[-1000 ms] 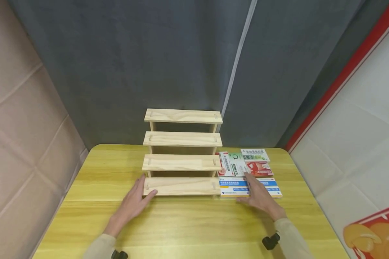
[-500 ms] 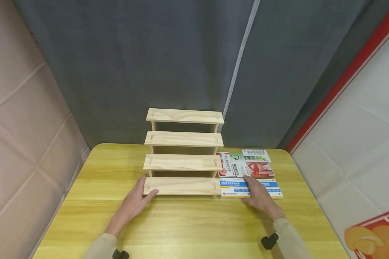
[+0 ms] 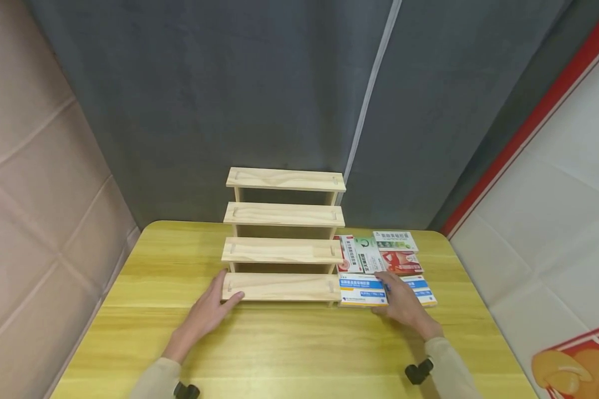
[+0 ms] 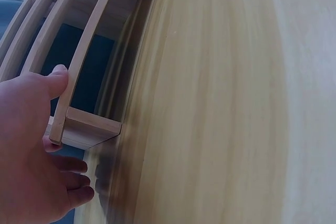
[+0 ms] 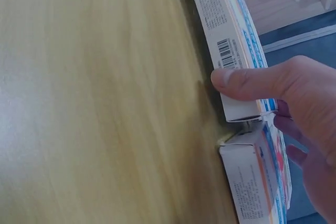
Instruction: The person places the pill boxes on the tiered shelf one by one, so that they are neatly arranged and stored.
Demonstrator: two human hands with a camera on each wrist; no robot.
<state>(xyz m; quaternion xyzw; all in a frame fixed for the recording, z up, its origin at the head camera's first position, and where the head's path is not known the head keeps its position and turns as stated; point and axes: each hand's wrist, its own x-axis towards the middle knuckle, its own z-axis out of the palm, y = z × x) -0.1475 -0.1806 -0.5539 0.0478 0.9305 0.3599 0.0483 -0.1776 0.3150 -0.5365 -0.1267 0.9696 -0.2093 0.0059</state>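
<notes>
L hand grips the pale wooden four-tier stepped rack at its lowest L end; R hand pinches the white-and-blue oblong cardboard box just beside the rack's R end. Prob. the grip-&-steady step; next move seems to call for a firm pinch w/ rack held still.

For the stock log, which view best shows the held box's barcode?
Right wrist: the barcode shows plainly there, just above the thumb in the picture. Head shows the box from above, barcode out of sight; left wrist shows neither.

The outstretched left hand grips; the right hand seemingly pinches.
</notes>
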